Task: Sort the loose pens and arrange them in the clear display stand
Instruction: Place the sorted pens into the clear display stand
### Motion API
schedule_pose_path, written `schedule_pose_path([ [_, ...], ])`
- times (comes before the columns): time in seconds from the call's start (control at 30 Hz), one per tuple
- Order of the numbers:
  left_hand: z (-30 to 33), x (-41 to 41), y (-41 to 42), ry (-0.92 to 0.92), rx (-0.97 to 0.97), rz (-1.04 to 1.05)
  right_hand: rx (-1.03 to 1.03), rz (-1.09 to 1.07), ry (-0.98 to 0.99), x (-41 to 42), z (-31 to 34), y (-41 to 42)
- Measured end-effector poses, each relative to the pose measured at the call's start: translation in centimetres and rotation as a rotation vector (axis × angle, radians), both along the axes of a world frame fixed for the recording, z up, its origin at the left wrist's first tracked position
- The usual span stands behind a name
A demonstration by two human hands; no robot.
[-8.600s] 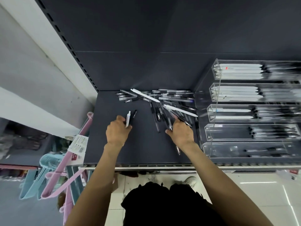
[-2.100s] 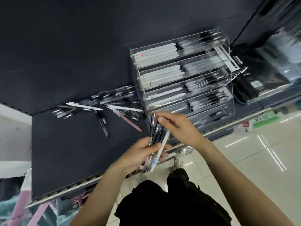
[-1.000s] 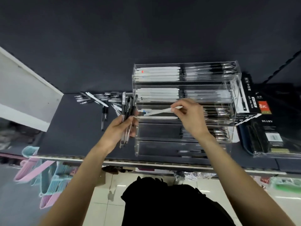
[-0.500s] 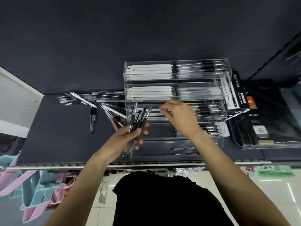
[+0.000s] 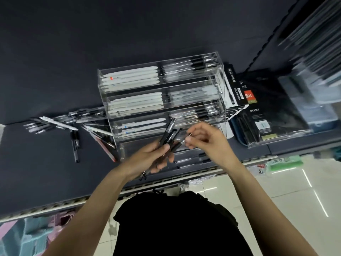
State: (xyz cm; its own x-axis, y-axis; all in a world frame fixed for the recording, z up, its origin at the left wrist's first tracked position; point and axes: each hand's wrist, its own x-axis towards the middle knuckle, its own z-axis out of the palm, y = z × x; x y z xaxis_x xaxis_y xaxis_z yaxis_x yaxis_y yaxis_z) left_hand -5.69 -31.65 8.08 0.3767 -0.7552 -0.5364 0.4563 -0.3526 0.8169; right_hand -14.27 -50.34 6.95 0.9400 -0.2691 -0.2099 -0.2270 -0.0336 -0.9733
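Dark shop shelf [image 5: 46, 172] under you, with the clear display stand [image 5: 160, 100] sitting just beyond your hands. Your left hand [image 5: 147, 159] is wrapped around a bundle of black pens [image 5: 169, 137], fanned out above the fist. Your right hand [image 5: 204, 139] pinches the tip of one pen sticking out of that fan, right beside your left thumb. These are light, stiff and slick plastic, so I'd grab mid-barrel rather than the skinny tip, or it'll twist away. More loose pens [image 5: 73, 122] lie well left of your grip.
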Motion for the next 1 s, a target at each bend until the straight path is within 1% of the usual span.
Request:
schedule_pose_path([
  [0.07, -0.2, -0.1, -0.6, 0.006, -0.001, -0.036, 0.047, -0.042, -0.004, -0.9, -0.3, -0.3],
  [0.17, -0.8, -0.1, -1.2, 0.022, -0.013, -0.085, 0.057, -0.096, -0.018, -1.8, -0.9, -0.5],
  [0.3, -1.6, -0.8, -1.8, 0.099, -0.011, -0.07, 0.043, -0.165, -0.001, -2.8, -1.2, -0.4],
  [0.33, -1.8, -1.0, -1.8, 0.087, -0.002, -0.08, 0.025, -0.172, 0.01, -3.2, -1.2, -0.6],
  [0.43, -2.6, -1.4, -1.5, -0.029, 0.057, -0.121, 0.029, -0.247, 0.004, -5.6, -1.1, -2.1],
  [0.5, -3.1, -1.4, -1.2, -0.078, 0.082, -0.072, 0.061, -0.335, -0.025, -7.7, -0.7, -3.7],
  [0.57, -3.3, -1.1, -0.7, -0.098, 0.085, 0.023, 0.043, -0.422, -0.025, -9.7, -0.4, -5.4],
  [0.63, -3.5, -0.5, -0.3, -0.128, 0.087, 0.105, -0.083, -0.459, 0.02, -11.2, -0.5, -6.7],
  [0.7, -3.7, -0.1, -0.1, -0.178, 0.094, 0.146, -0.237, -0.419, 0.065, -11.4, -1.0, -7.2],
  [0.77, -3.8, 0.0, -0.1, -0.235, 0.109, 0.147, -0.349, -0.327, 0.068, -10.3, -1.9, -6.5],
  [0.9, -3.4, -0.8, -0.7, -0.278, 0.09, 0.045, -0.578, -0.155, 0.021, -7.5, -4.3, -4.1],
  [0.97, -3.2, -1.4, -1.0, -0.259, 0.074, 0.054, -0.744, -0.073, 0.001, -7.0, -5.4, -3.9],
  [1.0, -3.2, -1.6, -1.0, -0.245, 0.073, 0.072, -0.861, -0.02, 0.006, -6.9, -5.8, -4.0],
])
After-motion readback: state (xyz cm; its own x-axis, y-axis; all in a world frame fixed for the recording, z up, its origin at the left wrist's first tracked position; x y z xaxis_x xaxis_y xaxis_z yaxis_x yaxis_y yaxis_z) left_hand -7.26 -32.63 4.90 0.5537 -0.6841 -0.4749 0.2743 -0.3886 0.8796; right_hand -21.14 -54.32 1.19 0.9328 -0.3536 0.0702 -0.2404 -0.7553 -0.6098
